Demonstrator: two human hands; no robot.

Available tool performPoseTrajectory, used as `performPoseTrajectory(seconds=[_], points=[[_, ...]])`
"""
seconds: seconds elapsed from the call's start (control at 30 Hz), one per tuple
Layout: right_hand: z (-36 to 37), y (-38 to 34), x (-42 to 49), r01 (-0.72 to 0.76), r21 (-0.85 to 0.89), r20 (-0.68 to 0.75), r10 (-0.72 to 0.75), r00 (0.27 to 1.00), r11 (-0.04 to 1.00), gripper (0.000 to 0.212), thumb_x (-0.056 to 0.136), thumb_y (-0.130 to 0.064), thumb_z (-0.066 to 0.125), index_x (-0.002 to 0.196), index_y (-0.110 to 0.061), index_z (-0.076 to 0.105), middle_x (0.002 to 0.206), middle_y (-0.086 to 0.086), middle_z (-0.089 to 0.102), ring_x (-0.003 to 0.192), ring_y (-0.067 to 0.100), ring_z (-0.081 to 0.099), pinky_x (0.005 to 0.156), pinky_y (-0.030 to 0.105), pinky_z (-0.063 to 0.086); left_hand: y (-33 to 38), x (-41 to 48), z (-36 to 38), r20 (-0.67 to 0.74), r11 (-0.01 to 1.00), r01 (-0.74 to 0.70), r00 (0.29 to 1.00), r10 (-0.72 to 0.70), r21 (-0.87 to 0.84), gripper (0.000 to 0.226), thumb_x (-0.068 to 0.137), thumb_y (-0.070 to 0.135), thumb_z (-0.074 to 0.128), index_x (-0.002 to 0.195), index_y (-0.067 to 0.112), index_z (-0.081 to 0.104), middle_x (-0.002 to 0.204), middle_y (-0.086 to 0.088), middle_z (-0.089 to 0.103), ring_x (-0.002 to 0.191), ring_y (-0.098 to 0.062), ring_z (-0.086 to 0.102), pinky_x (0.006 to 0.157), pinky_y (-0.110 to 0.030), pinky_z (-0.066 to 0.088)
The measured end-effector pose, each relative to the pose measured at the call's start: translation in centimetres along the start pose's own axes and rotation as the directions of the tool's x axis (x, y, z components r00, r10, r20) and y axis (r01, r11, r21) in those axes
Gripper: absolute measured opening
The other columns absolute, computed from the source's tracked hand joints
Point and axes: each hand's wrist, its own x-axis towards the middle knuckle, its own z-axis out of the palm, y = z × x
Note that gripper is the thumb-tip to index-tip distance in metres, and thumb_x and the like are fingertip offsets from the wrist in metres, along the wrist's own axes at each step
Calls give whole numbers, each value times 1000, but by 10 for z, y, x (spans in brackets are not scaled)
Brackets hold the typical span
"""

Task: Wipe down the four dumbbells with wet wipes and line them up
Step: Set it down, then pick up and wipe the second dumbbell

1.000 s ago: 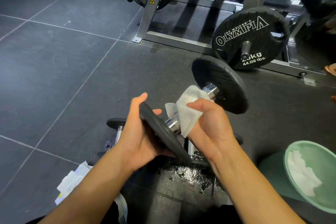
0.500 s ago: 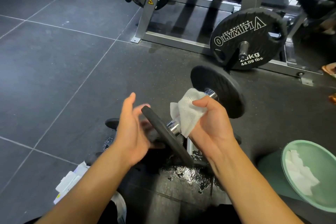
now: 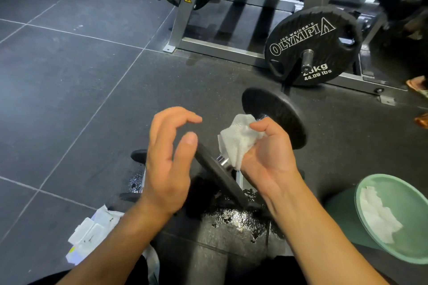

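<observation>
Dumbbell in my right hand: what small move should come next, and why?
Probably set the left hand on the near plate to steady it. That hand hovers beside the plate with its fingers spread, gripping nothing, while the right hand alone grips the wet wipe wrapped round the handle. With the plate braced, the wipe could slide along the handle.

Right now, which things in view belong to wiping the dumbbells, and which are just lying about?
Job in hand:
- raised dumbbell
- wet wipe round its handle, gripped by the right hand
- left hand, open beside it
- other dumbbells on the floor
- wipes pack
- green bin holding a used wipe

Lying about:
- Olympia weight plate
- grey machine frame
</observation>
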Motion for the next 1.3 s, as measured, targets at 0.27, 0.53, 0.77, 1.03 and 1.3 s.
performPoseTrajectory(seconds=[0.27,0.53,0.77,1.03,1.3], points=[[7,-2,-11,18,139,129,-36,991,990,18,78,-7,51,92,-6,61,87,10,61,80,28,60,83,47,58,-20,-8,28,573,-248,848,78,-816,-469,69,96,72,41,102,11,75,102,-15,79,103,-38,73,101,-74,44],[3,6,-1,-43,59,150,34,988,997,26,74,-16,62,98,-6,64,100,11,60,102,34,58,107,45,40,6,9,9,-71,922,153,979,-190,-357,29,93,24,46,78,6,63,84,-3,60,85,-21,57,80,-31,43],[-1,7,-7,-7,41,26,6,1000,999,25,87,-19,55,106,-6,63,91,12,66,81,30,68,85,43,54,-45,14,5,248,76,865,225,-942,-496,48,94,61,49,100,19,71,90,-4,68,89,-27,64,91,-52,46],[2,4,-9,-30,17,188,27,982,999,38,75,-15,55,112,-5,62,106,18,63,103,42,58,101,56,49,-21,-5,31,479,-187,667,284,-830,-721,44,83,48,61,64,23,30,66,-1,29,59,-21,40,67,-34,45],[3,8,-7,55,90,-66,-49,997,994,51,80,-11,66,130,-3,59,116,18,61,99,38,66,88,50,56,-10,-3,5,-54,951,150,984,-171,-270,27,94,30,44,100,14,65,104,-10,61,102,-27,57,96,-39,44]])
